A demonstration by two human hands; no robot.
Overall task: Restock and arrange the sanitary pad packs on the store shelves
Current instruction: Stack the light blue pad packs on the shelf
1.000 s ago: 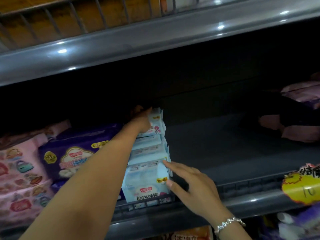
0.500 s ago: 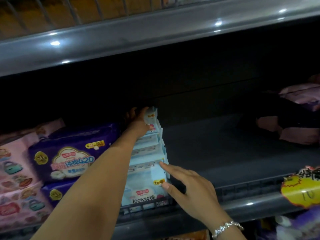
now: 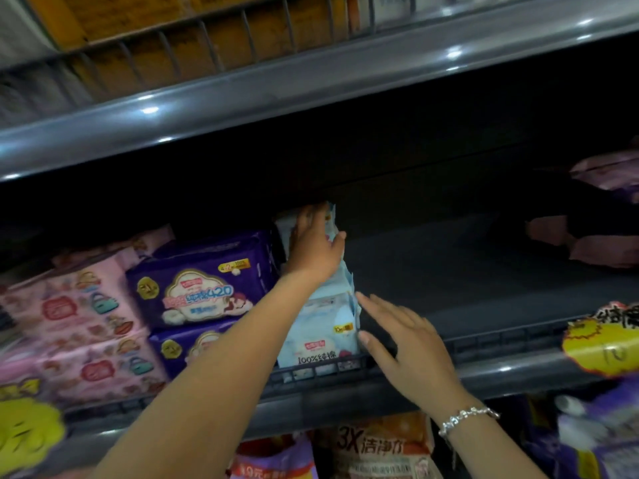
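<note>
A row of light blue sanitary pad packs (image 3: 321, 333) stands front to back on the dark shelf (image 3: 466, 288), behind the low front rail. My left hand (image 3: 313, 247) reaches in and lies on top of the rear packs, fingers stretched over them and thumb spread to the right. My right hand (image 3: 411, 344), wearing a silver bracelet, has straight fingers touching the right side of the front pack. Purple packs (image 3: 204, 281) are stacked directly left of the blue row.
Pink packs (image 3: 76, 312) fill the far left. More pink packs (image 3: 605, 250) lie at the back right of the shelf. A yellow price tag (image 3: 605, 344) hangs on the rail at right. The upper shelf edge (image 3: 311, 84) is close overhead. Other products (image 3: 380, 447) sit below.
My left hand has shifted from the back of the row to lie over the tops of the rear packs. My right hand stays against the front pack's right side.
</note>
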